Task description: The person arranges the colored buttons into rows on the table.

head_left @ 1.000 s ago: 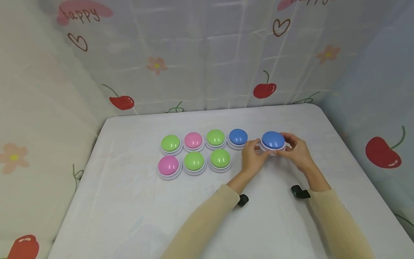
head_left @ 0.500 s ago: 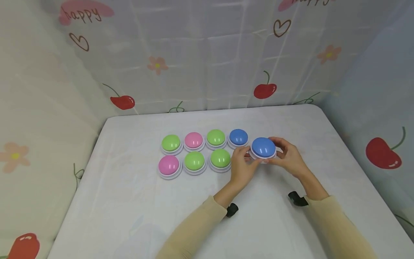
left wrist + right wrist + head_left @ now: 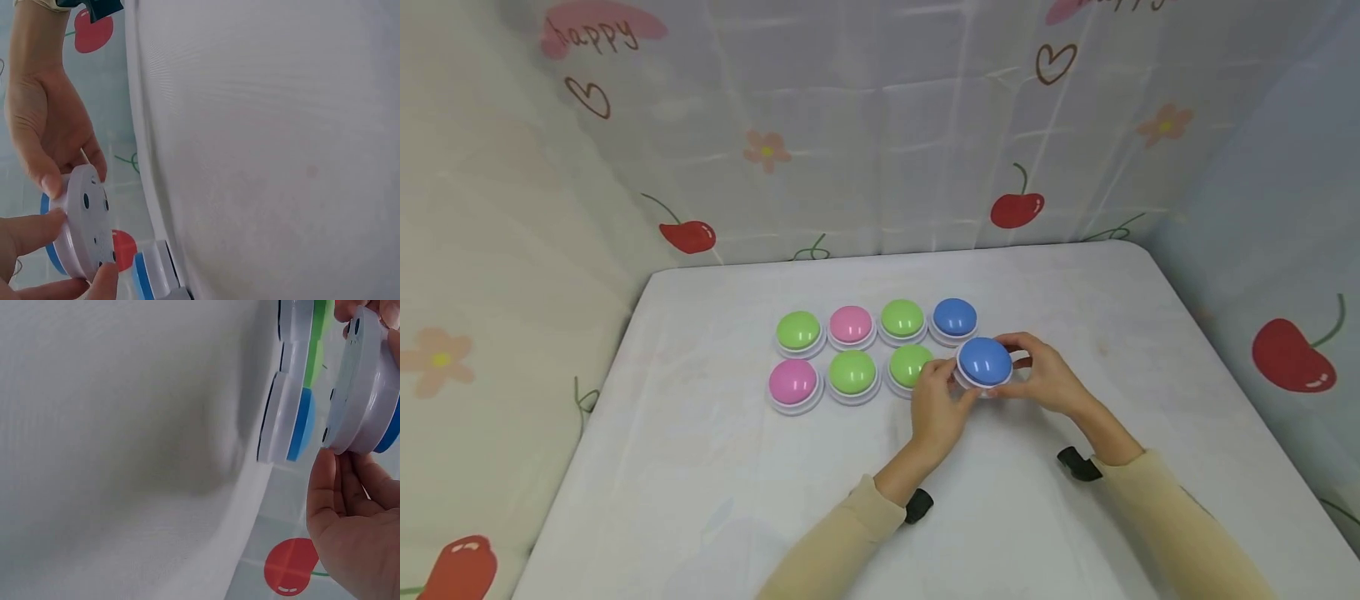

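Between both hands hangs a blue dome push button (image 3: 985, 362) with a white round base, held above the table. My left hand (image 3: 936, 414) grips its left side, and my right hand (image 3: 1047, 377) grips the right side. Both wrist views show the underside of the white base (image 3: 87, 219) with dark holes, raised off the cloth. Just behind it in the head view stands another blue button (image 3: 955, 317). A green button (image 3: 908, 365) lies to the left, partly covered by my left fingers.
More buttons stand in two rows to the left: green (image 3: 798, 331), pink (image 3: 851, 324) and green (image 3: 902, 318) at the back, magenta (image 3: 792, 382) and green (image 3: 852, 372) in front. A white cloth covers the table (image 3: 700, 467); a printed curtain (image 3: 880, 150) hangs behind.
Both hands have carried the held blue button leftward and toward the person, from right of the back row to beside the front row's right end. The other buttons stay put.
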The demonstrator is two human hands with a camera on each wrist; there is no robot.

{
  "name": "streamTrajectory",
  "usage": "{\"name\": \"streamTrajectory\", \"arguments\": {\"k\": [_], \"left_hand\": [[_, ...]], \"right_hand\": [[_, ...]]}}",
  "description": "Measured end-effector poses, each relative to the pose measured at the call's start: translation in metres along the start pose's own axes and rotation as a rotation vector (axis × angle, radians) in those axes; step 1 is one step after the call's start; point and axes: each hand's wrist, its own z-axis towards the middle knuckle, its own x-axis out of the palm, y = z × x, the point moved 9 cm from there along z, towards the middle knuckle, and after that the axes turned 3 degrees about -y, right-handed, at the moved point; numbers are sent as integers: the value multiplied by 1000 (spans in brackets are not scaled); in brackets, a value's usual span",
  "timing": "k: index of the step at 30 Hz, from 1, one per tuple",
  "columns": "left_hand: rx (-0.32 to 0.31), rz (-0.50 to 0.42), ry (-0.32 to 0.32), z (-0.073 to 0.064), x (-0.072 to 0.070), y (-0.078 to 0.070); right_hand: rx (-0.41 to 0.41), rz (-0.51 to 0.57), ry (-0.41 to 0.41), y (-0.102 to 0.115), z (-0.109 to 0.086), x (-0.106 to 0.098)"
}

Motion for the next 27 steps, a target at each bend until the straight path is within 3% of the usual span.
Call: {"name": "streamTrajectory", "arguments": {"k": [4, 9, 16, 27], "left_hand": [[4, 72, 22, -3, 1, -1], [-38, 97, 96, -5, 10, 3], [-93, 59, 160, -7, 17, 9], [-107, 27, 170, -8, 19, 12]], "right_hand": [[-3, 2, 21, -1, 3, 5], [30, 12, 44, -7, 9, 9], [80, -3, 83, -16, 15, 17], [57, -26, 94, -17, 20, 22]]}}
